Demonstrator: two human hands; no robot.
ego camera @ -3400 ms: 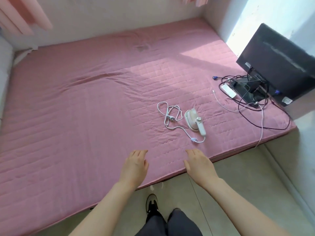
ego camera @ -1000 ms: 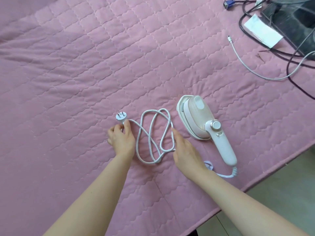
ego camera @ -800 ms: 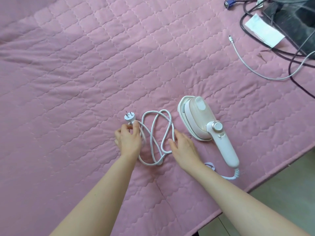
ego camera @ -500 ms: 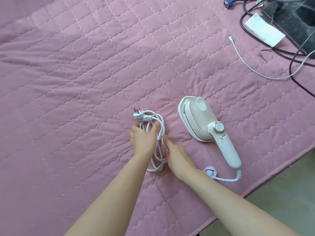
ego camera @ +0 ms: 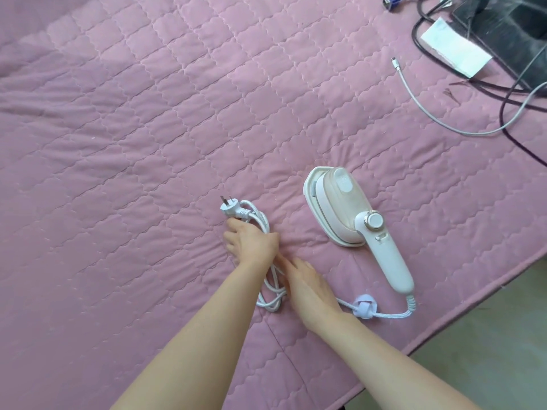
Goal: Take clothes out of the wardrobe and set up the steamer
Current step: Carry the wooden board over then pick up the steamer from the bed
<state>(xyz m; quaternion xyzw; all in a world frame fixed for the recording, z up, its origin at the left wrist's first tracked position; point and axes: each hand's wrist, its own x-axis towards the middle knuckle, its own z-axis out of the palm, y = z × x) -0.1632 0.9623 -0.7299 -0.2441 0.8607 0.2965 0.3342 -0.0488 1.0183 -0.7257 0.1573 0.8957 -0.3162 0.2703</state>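
This looks like the steamer-setup step: the white power cord [ego camera: 263, 220] is being gathered into a bundle on the pink quilted bed cover [ego camera: 148, 113], lower centre of the frame. The left hand [ego camera: 251, 242] curls its fingers round the loops just below the plug [ego camera: 229, 207]. The right hand [ego camera: 309, 287] lies beside it, its fingers fairly straight against the cord. Next the plug likely needs a socket, and none is in view. The steamer [ego camera: 346, 214], white with a pinkish tank and a round dial, lies flat right of centre.

Pink wavy-quilted bedspread [ego camera: 148, 128], white-and-cream steamer [ego camera: 340, 208], white cord [ego camera: 260, 217], seemingly black monitor base [ego camera: 509, 28].
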